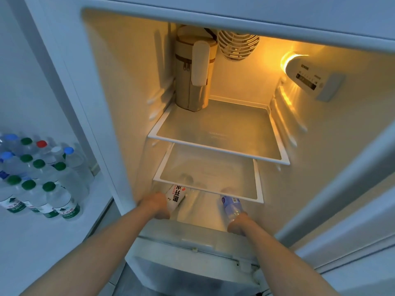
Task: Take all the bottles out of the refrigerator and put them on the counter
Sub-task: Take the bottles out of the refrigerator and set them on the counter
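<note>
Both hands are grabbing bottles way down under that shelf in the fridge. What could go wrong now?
1. Lifting too steeply, the white-label bottle in the left hand or the blue-label bottle in the right hand might knock the lower glass shelf just above them.
2. The counter already holds a tight cluster of bottles; setting two more down at once could topple some.

The refrigerator (106, 82) has smooth, glossy white plastic walls. Its upper shelf (218, 129) and lower shelf (209, 176) are clear glass framed in white plastic. The tall pouch (192, 82) looks like matt beige cloth with a zip. The bottles on the worktop (42, 242) are clear shiny plastic with coloured plastic caps (49, 186) and glossy labels; the worktop is smooth, matt white.
</note>
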`<state>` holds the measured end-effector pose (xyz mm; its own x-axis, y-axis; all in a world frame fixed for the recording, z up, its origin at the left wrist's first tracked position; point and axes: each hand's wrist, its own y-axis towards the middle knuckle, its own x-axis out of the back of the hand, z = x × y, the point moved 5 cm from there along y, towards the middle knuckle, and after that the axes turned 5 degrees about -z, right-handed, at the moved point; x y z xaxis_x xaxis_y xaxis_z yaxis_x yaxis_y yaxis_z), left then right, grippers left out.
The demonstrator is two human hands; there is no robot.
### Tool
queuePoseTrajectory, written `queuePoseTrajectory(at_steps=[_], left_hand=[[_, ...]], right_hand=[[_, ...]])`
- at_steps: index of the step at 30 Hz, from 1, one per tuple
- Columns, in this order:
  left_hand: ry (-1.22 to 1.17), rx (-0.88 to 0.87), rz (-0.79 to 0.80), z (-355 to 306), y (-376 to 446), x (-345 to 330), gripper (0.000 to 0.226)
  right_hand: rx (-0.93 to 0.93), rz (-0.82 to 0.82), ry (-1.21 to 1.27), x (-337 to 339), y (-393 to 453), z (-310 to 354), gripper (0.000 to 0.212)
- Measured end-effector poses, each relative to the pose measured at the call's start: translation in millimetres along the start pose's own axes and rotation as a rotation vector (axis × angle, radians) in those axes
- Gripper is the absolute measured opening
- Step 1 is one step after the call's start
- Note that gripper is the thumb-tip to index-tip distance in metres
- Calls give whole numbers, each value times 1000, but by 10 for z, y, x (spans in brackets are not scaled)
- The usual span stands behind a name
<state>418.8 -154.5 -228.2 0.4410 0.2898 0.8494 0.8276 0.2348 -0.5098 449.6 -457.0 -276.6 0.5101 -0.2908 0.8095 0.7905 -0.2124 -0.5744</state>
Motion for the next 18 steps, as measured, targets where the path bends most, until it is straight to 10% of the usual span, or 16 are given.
queuePoseTrajectory(at_steps=[18], left_hand=[[-276,-62,-199,7,-235,102,68]], right_hand=[[-35,59,139,31,-64,61,58]])
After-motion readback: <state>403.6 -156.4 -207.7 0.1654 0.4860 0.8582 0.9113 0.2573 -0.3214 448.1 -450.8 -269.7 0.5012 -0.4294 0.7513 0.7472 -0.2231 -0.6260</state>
